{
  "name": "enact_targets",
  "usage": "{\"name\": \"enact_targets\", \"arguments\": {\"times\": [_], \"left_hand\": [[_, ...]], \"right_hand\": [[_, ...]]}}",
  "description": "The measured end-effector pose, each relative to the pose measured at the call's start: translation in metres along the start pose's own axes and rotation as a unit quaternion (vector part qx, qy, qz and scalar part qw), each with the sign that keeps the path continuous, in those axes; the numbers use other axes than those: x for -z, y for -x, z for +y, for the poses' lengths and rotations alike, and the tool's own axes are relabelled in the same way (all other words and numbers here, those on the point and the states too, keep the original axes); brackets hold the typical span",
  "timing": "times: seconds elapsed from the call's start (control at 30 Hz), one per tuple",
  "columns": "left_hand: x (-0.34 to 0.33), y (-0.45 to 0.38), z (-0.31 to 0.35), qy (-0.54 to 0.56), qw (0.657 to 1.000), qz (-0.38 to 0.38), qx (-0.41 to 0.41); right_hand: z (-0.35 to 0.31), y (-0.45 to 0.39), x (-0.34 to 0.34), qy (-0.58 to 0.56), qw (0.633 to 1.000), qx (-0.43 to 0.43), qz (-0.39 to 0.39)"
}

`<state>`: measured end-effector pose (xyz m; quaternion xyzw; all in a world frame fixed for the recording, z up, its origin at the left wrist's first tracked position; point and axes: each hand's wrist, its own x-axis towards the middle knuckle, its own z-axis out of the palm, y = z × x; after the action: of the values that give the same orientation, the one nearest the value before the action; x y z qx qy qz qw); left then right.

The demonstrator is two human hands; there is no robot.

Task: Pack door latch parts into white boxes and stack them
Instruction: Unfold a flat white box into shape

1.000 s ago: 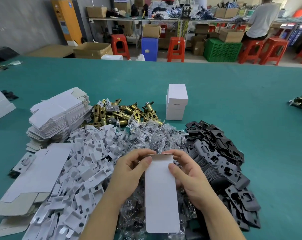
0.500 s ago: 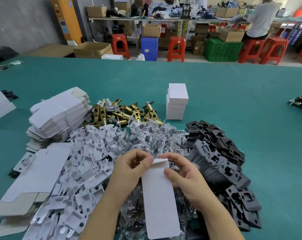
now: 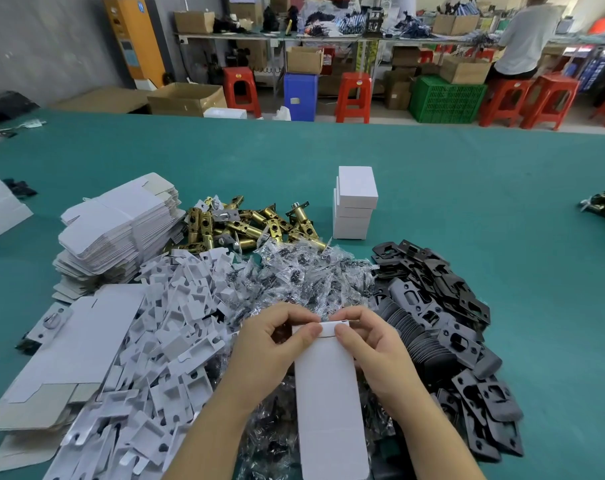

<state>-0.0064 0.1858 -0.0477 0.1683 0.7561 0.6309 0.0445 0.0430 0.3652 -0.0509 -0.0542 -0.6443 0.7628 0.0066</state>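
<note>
Being pinched at far-end flap by left hand [image 3: 276, 344] and right hand [image 3: 373, 348]: long white cardboard box [image 3: 328, 403], near table's front edge. Risk: flap creasing if tucked askew.

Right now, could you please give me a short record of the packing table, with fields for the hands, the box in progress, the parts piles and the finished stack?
left hand: pinches the far end of the white box
right hand: pinches the same end
white box: held above the piles, end flap being closed
brass latches: pile at the far side
screw bags: clear, in the middle
black plates: pile on the right
flat cartons: stacked on the left
finished stack: white boxes, behind the piles
</note>
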Motion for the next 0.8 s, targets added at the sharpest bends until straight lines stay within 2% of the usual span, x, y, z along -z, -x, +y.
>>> {"name": "enact_targets", "arguments": {"times": [0.13, 0.2, 0.27, 0.37, 0.43, 0.53, 0.6, 0.67, 0.8], "left_hand": [[0.002, -0.001, -0.001, 0.000, 0.999, -0.034, 0.002], [0.002, 0.000, 0.001, 0.010, 1.000, -0.020, 0.002], [0.001, 0.000, 0.003, 0.014, 0.999, 0.031, -0.005], [0.003, 0.000, 0.002, 0.044, 0.986, 0.163, 0.007], [0.007, -0.001, 0.001, 0.099, 0.962, 0.254, 0.025], [0.012, -0.005, 0.002, 0.208, 0.923, 0.321, 0.042], [0.012, -0.006, 0.001, 0.220, 0.922, 0.315, 0.050], [0.012, -0.006, 0.000, 0.204, 0.936, 0.282, 0.060], [0.019, -0.006, 0.000, 0.219, 0.963, 0.124, 0.092]], "right_hand": [[0.002, -0.001, 0.000, 0.021, 1.000, 0.016, -0.008], [0.002, -0.001, 0.000, 0.001, 1.000, 0.006, -0.019], [0.002, 0.000, 0.000, -0.007, 0.999, -0.017, -0.046], [0.001, 0.001, 0.001, 0.021, 0.995, -0.049, -0.087], [-0.001, 0.002, 0.000, 0.038, 0.995, -0.044, -0.077], [0.000, 0.001, 0.004, -0.051, 0.996, -0.037, -0.064], [-0.001, 0.002, 0.006, -0.072, 0.995, -0.030, -0.062], [-0.002, 0.001, 0.005, -0.083, 0.996, -0.032, -0.030], [-0.005, -0.002, 0.010, -0.159, 0.984, -0.027, 0.075]]}}
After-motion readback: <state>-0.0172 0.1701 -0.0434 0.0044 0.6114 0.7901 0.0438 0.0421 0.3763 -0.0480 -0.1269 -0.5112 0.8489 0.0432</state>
